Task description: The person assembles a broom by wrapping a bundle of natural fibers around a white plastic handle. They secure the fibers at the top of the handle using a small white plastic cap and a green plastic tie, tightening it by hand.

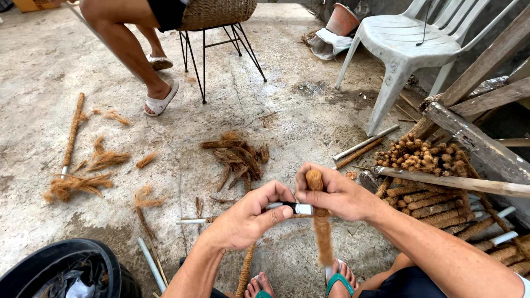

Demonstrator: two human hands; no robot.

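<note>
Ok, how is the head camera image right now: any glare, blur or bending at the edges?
Head view: soft even daylight, no glare, faint shadows under the white plastic chair. Left hand and right hand on the fibre-wrapped stick are sharp. Wide-angle bending shows at the edges, by the black tub and the wooden planks.

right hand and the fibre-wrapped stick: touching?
Touching. The head view shows the right hand closed around the upper part of the fibre-wrapped stick, fingers wrapped over it, its rounded top poking out above them. The left hand holds a marker-like tool alongside.
</note>
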